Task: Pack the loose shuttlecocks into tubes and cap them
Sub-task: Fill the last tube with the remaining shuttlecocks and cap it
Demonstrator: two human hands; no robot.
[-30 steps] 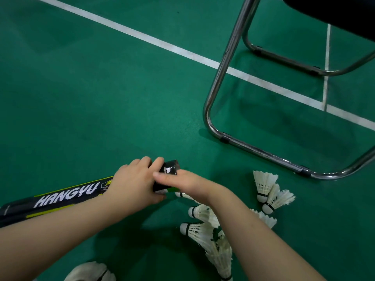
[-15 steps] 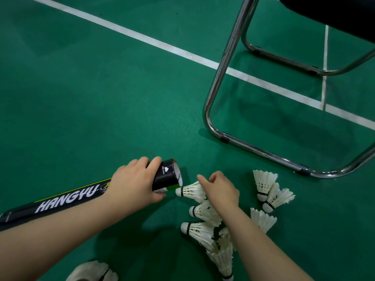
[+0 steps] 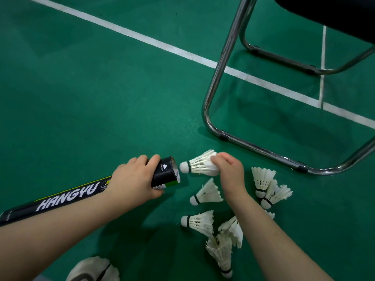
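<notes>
Head view showed the left hand (image 3: 134,179) wrapped around the black tube (image 3: 67,197) just behind its open mouth, fingers over the top and thumb underneath; that grip was fully closed on the tube. The tube lay nearly level over the green floor (image 3: 81,88) with its mouth facing right. Its far end ran out of frame at the left edge, so the state of that end could not be told. The left forearm covered part of the printed lettering, and the inside of the tube was not visible from this angle.

The right hand (image 3: 229,169) pinched a white shuttlecock (image 3: 197,164) by its feather skirt. That grip was closed on the feathers and hid their rear edge. The cork tip pointed left, just beside the tube mouth and not inside it.

Loose shuttlecocks (image 3: 207,194) lay on the floor below and to the right of the right hand. A nested cluster (image 3: 221,252) lay lower down, and the right forearm covered all but a feather tip of one, so no exact count could be made.

A chrome chair frame (image 3: 223,67) stood behind; its dark seat (image 3: 324,9) was cut off at the top right corner. A white shoe (image 3: 93,269) was cut off by the bottom edge.
</notes>
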